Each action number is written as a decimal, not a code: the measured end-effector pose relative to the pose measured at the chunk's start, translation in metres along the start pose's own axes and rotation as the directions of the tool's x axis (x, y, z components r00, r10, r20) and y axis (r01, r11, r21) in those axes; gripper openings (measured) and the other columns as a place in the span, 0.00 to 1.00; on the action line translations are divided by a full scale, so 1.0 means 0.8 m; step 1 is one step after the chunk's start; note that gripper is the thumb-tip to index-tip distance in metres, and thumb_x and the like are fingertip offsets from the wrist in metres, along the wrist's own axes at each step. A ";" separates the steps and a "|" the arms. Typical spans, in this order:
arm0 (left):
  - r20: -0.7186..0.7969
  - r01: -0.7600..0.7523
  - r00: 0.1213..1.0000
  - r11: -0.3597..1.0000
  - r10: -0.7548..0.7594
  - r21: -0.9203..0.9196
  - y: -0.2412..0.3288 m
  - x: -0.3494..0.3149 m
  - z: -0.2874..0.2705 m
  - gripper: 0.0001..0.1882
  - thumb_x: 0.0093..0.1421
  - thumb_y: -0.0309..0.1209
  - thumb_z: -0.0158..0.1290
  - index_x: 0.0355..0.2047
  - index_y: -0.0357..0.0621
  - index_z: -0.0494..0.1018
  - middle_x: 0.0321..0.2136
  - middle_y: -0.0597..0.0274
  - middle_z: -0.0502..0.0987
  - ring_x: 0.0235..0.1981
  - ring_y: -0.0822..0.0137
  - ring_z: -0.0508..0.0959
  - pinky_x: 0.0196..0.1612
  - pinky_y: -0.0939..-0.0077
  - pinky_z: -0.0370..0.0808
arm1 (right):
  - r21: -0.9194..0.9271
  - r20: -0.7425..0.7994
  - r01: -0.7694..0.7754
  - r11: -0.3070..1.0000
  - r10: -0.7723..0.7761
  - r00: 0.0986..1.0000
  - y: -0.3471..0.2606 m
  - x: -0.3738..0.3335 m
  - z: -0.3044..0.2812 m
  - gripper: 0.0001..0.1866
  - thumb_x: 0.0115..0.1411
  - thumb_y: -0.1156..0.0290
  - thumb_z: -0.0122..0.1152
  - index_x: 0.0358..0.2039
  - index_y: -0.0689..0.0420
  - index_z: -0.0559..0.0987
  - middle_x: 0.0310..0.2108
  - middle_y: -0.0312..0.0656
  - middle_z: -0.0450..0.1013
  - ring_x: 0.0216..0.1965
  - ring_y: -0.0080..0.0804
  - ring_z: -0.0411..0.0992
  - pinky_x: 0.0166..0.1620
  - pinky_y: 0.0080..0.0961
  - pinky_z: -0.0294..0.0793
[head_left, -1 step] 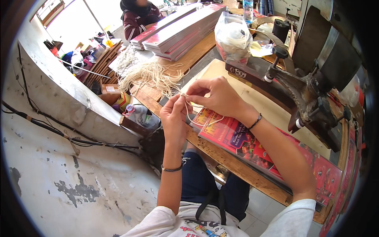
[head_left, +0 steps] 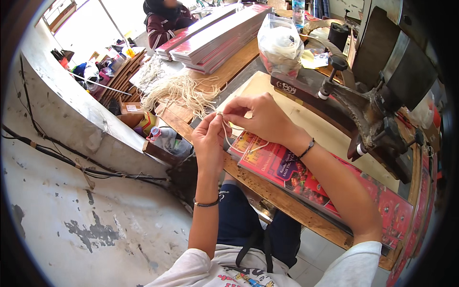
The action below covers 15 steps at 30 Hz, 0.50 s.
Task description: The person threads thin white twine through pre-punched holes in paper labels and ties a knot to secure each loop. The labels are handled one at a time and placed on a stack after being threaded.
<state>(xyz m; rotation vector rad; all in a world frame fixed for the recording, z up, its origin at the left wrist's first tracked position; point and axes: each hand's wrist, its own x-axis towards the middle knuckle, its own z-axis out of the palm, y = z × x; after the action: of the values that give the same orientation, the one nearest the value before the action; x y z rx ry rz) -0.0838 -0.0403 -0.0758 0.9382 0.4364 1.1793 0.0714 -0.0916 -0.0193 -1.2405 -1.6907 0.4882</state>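
My left hand [head_left: 209,132] and my right hand [head_left: 260,115] meet above the near edge of the table. Both pinch a thin cream cord [head_left: 226,135] between thumb and fingers, where a small knot or loop shows at the fingertips. From there the cord hangs in a curve to a hole near the left end of a stack of red printed, glossy sheets [head_left: 299,179]. My right forearm passes over these sheets and hides part of them. Just beyond my left fingers lies a loose bundle of cream cords [head_left: 179,93].
Long stacks of red-edged sheets [head_left: 210,50] lie at the back, near a seated person [head_left: 165,24]. A plastic bag [head_left: 280,45] stands beside a heavy metal machine [head_left: 366,103] on the right. A peeling wall [head_left: 62,186] with black cables borders the left.
The view has shifted very slightly. Both hands keep the same pinch on the cord.
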 end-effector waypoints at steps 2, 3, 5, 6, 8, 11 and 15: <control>0.008 0.009 1.000 1.000 -0.009 0.008 0.000 0.005 0.003 0.10 0.66 0.27 0.51 0.41 0.30 0.74 0.32 0.61 0.78 0.28 0.75 0.75 0.34 0.81 0.74 | -0.066 -0.066 0.074 0.995 -0.078 0.995 0.001 0.000 0.003 0.08 0.56 0.72 0.64 0.35 0.62 0.82 0.30 0.45 0.80 0.32 0.29 0.79 0.39 0.24 0.77; -0.005 0.017 1.000 1.000 -0.017 0.012 -0.001 0.007 0.005 0.10 0.66 0.27 0.51 0.41 0.30 0.74 0.32 0.61 0.78 0.28 0.75 0.75 0.34 0.81 0.74 | -0.112 -0.086 0.100 0.989 -0.110 0.990 0.000 0.000 0.004 0.08 0.56 0.72 0.65 0.35 0.61 0.82 0.30 0.45 0.80 0.32 0.31 0.79 0.39 0.25 0.77; -0.012 0.051 0.999 0.999 -0.051 0.019 -0.002 0.009 0.004 0.10 0.66 0.27 0.51 0.42 0.31 0.74 0.32 0.61 0.78 0.29 0.76 0.76 0.35 0.81 0.75 | -0.176 -0.105 0.139 0.975 -0.159 0.982 0.000 -0.001 0.004 0.08 0.55 0.72 0.65 0.35 0.60 0.82 0.30 0.45 0.80 0.33 0.33 0.79 0.40 0.27 0.77; -0.015 0.060 0.998 0.998 -0.059 0.014 -0.002 0.010 0.005 0.10 0.65 0.26 0.51 0.42 0.30 0.74 0.32 0.61 0.78 0.29 0.75 0.76 0.35 0.80 0.75 | -0.193 -0.104 0.152 0.969 -0.174 0.979 0.001 -0.001 0.004 0.08 0.54 0.72 0.65 0.35 0.60 0.82 0.30 0.45 0.79 0.34 0.35 0.78 0.41 0.28 0.77; -0.029 0.077 0.997 0.997 -0.077 0.005 -0.001 0.010 0.007 0.10 0.65 0.26 0.51 0.42 0.30 0.74 0.32 0.61 0.78 0.29 0.75 0.76 0.35 0.80 0.75 | -0.213 -0.102 0.168 0.963 -0.193 0.976 0.000 -0.001 0.005 0.08 0.54 0.72 0.64 0.34 0.59 0.83 0.30 0.45 0.79 0.36 0.38 0.78 0.42 0.31 0.76; 0.000 0.076 0.997 0.997 -0.076 -0.031 -0.002 0.010 0.000 0.10 0.65 0.25 0.51 0.42 0.30 0.74 0.32 0.60 0.79 0.29 0.75 0.77 0.35 0.80 0.76 | -0.243 -0.111 0.197 0.950 -0.229 0.967 0.000 0.000 0.008 0.07 0.53 0.72 0.63 0.33 0.59 0.83 0.30 0.45 0.79 0.37 0.40 0.76 0.44 0.32 0.76; 0.050 0.065 0.997 0.995 -0.062 -0.070 -0.002 0.008 0.002 0.10 0.64 0.25 0.52 0.42 0.30 0.75 0.32 0.60 0.79 0.30 0.75 0.78 0.36 0.80 0.76 | -0.312 -0.152 0.234 0.921 -0.291 0.944 0.001 0.001 0.011 0.07 0.53 0.73 0.66 0.33 0.58 0.83 0.31 0.42 0.79 0.36 0.39 0.76 0.43 0.31 0.76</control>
<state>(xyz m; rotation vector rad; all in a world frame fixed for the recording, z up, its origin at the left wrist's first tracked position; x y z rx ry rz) -0.0798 -0.0354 -0.0752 0.8832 0.3804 1.1055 0.0640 -0.0888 -0.0241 -1.1955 -1.7662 -0.0494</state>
